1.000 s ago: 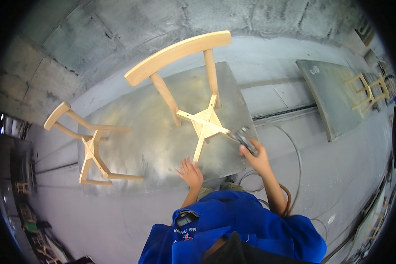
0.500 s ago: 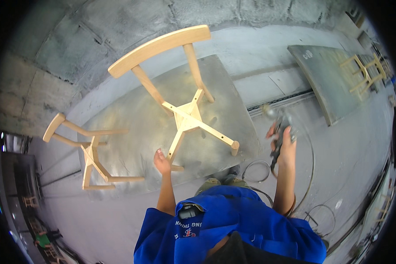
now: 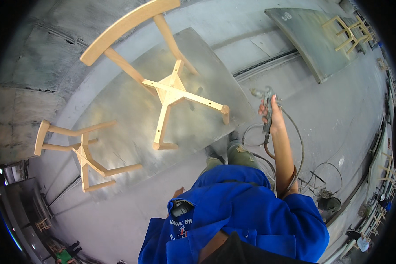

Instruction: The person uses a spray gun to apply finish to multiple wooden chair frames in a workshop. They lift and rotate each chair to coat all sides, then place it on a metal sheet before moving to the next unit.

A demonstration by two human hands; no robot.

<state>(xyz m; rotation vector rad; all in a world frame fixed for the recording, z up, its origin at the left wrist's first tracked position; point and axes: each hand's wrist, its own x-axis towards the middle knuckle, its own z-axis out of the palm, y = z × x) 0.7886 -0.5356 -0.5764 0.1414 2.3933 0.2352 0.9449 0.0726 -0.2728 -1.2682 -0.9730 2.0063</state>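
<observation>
My right hand [image 3: 273, 118] grips the handle of a metal spray gun [image 3: 267, 97], raised to the right of the chair and apart from it. A hose runs down from the gun beside my forearm. Only a bit of my left hand [image 3: 178, 192] shows, low against my blue jacket; its fingers are hidden. In front of me a bare wooden chair frame [image 3: 170, 93], without a seat, stands on a grey, stained tabletop [image 3: 132, 114]. Its curved backrest is at the far side. A second chair frame [image 3: 84, 154] lies tilted at the left end of the tabletop.
Loops of hose [image 3: 252, 135] lie on the floor beside my feet. At the far right another grey board [image 3: 295, 44] has wooden frames [image 3: 350, 35] by it. A stained wall [image 3: 44, 57] rises behind. A bucket-like container [image 3: 329, 203] stands at lower right. Someone in green [image 3: 64, 256] is at lower left.
My left hand has drawn back from the chair's near leg to my side. The spray gun is still in my right hand, now held more upright. The view has shifted.
</observation>
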